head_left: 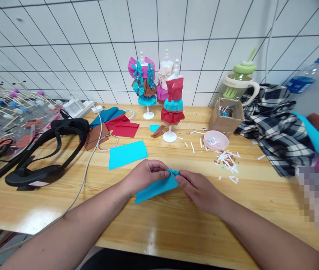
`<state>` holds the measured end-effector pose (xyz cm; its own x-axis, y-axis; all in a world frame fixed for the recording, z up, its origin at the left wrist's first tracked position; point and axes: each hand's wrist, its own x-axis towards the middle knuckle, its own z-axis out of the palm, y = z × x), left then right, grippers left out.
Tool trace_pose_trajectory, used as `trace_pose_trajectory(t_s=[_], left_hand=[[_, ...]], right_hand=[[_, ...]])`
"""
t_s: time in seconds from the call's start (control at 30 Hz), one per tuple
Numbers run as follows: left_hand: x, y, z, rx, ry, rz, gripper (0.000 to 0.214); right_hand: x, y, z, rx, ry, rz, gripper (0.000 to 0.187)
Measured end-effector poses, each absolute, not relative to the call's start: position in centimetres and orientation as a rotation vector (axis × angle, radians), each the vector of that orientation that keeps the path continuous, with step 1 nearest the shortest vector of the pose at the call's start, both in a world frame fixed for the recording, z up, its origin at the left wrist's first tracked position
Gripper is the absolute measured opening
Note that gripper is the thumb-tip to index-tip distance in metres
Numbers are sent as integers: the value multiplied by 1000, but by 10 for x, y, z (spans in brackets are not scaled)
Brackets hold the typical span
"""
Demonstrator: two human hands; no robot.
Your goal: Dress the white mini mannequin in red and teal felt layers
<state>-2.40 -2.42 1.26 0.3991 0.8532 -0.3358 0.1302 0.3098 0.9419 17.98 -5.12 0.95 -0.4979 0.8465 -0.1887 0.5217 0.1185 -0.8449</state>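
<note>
Both hands meet over the middle of the wooden table [159,228]. My left hand [145,175] and my right hand [197,189] pinch the gathered top edge of a bright blue paper piece [155,188], whose loose end fans out toward me between the wrists. The fingers of both hands are closed on the pleated part. A second flat blue sheet [127,154] lies just beyond my left hand.
Three small mannequins in paper dresses [172,99] stand at the back. Red, teal and brown sheets [120,125] lie left of them. A black headset [49,150] with a white cable sits left. A pink bowl [216,140], paper scraps, a cardboard box [226,116] and plaid cloth [274,123] are right.
</note>
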Motion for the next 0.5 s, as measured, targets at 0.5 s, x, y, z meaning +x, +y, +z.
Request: trace_pose_trajectory(t_s=[0.5], left_hand=[[-25,-22,9,1164,1064,629,17]], right_hand=[[180,-50,7,-1348,-2064,1324,37]])
